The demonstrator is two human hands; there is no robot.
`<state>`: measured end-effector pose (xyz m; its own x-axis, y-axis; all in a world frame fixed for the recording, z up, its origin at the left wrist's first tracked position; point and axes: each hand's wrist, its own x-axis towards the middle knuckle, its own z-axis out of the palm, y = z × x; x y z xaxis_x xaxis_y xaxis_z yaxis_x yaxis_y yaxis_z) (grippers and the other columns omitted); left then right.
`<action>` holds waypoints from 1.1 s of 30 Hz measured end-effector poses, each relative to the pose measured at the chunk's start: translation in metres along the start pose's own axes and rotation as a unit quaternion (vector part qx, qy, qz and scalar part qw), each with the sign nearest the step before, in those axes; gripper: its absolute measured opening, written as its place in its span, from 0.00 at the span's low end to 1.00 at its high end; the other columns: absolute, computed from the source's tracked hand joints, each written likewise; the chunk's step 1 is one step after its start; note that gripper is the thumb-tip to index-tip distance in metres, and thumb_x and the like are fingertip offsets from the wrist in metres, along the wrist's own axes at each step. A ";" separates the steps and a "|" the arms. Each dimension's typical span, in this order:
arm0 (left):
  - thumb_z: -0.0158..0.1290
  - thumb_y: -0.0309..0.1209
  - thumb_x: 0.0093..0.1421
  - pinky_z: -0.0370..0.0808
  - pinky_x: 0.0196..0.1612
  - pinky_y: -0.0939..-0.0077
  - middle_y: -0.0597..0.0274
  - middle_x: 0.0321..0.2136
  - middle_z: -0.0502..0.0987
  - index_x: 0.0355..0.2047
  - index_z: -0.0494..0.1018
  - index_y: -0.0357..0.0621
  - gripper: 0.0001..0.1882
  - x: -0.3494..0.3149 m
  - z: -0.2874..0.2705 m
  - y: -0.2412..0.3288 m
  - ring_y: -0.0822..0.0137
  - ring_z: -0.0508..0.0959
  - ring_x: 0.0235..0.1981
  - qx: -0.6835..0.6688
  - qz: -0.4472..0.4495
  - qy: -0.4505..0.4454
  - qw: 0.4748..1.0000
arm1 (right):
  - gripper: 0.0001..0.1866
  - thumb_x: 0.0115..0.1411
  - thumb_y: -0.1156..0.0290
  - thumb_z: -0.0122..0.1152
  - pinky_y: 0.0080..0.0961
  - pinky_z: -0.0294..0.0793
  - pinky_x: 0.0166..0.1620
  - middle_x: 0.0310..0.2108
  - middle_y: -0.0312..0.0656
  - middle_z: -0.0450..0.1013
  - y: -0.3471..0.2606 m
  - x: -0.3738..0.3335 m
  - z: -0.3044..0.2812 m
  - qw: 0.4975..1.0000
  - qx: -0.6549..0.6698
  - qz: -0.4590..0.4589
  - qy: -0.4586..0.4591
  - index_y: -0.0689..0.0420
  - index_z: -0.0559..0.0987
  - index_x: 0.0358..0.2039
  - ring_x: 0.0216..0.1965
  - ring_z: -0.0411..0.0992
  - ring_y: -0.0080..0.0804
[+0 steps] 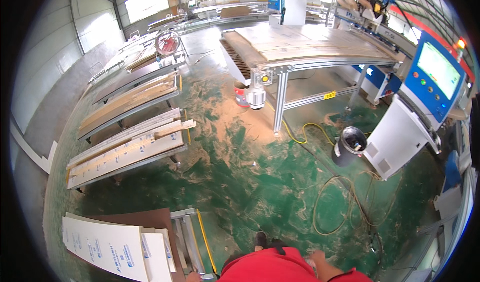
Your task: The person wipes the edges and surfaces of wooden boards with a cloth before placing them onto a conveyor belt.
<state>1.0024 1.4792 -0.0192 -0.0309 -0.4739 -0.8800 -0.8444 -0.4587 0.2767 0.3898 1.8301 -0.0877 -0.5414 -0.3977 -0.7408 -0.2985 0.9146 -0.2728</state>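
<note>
At the lower edge, only a small part of my left hand [193, 277] shows, beside the metal end of a roller rack [188, 237]. Its fingers are cut off by the picture's edge, so a grip on the frame cannot be made out. My right hand [317, 257] hangs close to my red shirt on the right, small and blurred, with no object visible in it. White film-covered boards [102, 247] and a brown sheet [162, 221] lie on the rack, left of my left hand. A yellow strip [206, 242] runs along the rack's end.
More racks with long boards [130, 149] stand on the left. Ahead is a large machine table [305, 44] above sawdust. To the right are a control cabinet [400, 137], a black bucket [349, 147] and a looped hose [345, 207] on the green floor.
</note>
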 end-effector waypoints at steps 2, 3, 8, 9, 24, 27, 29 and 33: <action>0.54 0.39 0.55 0.78 0.36 0.54 0.50 0.31 0.82 0.35 0.81 0.42 0.15 -0.011 0.008 0.016 0.52 0.82 0.33 -0.158 -0.027 0.031 0.987 | 0.29 0.54 0.43 0.62 0.41 0.77 0.50 0.46 0.53 0.78 -0.206 -0.048 -0.128 0.994 -0.103 0.023 -0.035 0.56 0.84 0.43 0.49 0.77 0.48; 0.54 0.39 0.55 0.78 0.36 0.55 0.50 0.31 0.82 0.34 0.81 0.42 0.15 -0.005 0.007 0.048 0.53 0.82 0.33 -0.173 -0.016 0.020 0.985 | 0.25 0.54 0.48 0.62 0.41 0.77 0.49 0.43 0.54 0.79 -0.235 -0.011 -0.141 0.995 -0.002 0.064 0.080 0.58 0.84 0.39 0.47 0.77 0.49; 0.55 0.39 0.53 0.78 0.34 0.55 0.52 0.29 0.82 0.32 0.81 0.42 0.14 0.049 -0.013 0.164 0.55 0.83 0.32 -0.173 -0.001 -0.036 0.984 | 0.15 0.51 0.61 0.61 0.41 0.76 0.43 0.36 0.50 0.80 -0.474 0.099 -0.243 0.956 0.148 -0.181 0.174 0.55 0.80 0.38 0.40 0.78 0.50; 0.55 0.39 0.53 0.79 0.33 0.56 0.53 0.29 0.82 0.32 0.81 0.42 0.14 0.070 -0.021 0.188 0.56 0.83 0.32 -0.169 0.002 -0.047 0.984 | 0.15 0.51 0.62 0.61 0.40 0.76 0.43 0.36 0.50 0.80 -0.508 0.113 -0.254 0.954 0.152 -0.196 0.166 0.54 0.80 0.38 0.40 0.78 0.50; 0.51 0.29 0.62 0.74 0.28 0.76 0.58 0.26 0.76 0.38 0.74 0.37 0.08 0.373 -0.469 0.735 0.69 0.77 0.27 -0.224 0.253 0.070 0.939 | 0.16 0.55 0.59 0.60 0.42 0.80 0.44 0.41 0.54 0.80 -0.520 0.283 -0.228 0.980 -0.162 0.108 -0.041 0.59 0.85 0.35 0.44 0.80 0.50; 0.52 0.31 0.64 0.75 0.29 0.77 0.60 0.29 0.77 0.41 0.73 0.37 0.09 0.381 -0.530 0.854 0.71 0.76 0.27 -0.200 0.341 0.096 0.914 | 0.17 0.56 0.59 0.60 0.41 0.80 0.45 0.41 0.55 0.80 -0.620 0.299 -0.241 0.976 0.000 0.215 0.046 0.59 0.85 0.36 0.45 0.79 0.50; 0.52 0.31 0.64 0.76 0.29 0.77 0.60 0.30 0.77 0.41 0.73 0.37 0.10 0.413 -0.539 0.896 0.71 0.76 0.27 -0.181 0.354 0.084 0.914 | 0.19 0.56 0.55 0.59 0.44 0.79 0.47 0.41 0.56 0.79 -0.657 0.363 -0.242 0.988 -0.051 0.138 0.041 0.58 0.85 0.36 0.45 0.79 0.52; 0.52 0.40 0.63 0.74 0.29 0.69 0.56 0.25 0.78 0.37 0.75 0.38 0.16 0.487 -0.563 0.906 0.64 0.78 0.26 -0.041 0.278 0.084 0.956 | 0.19 0.55 0.57 0.57 0.49 0.78 0.46 0.40 0.58 0.78 -0.813 0.490 -0.289 0.998 -0.030 0.037 0.047 0.60 0.84 0.34 0.43 0.78 0.56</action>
<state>0.5231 0.4097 0.0204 -0.3704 -0.7728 -0.5153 -0.6770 -0.1552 0.7194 0.1398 0.8700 -0.0512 -0.6340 -0.3378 -0.6957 -0.3010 0.9364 -0.1803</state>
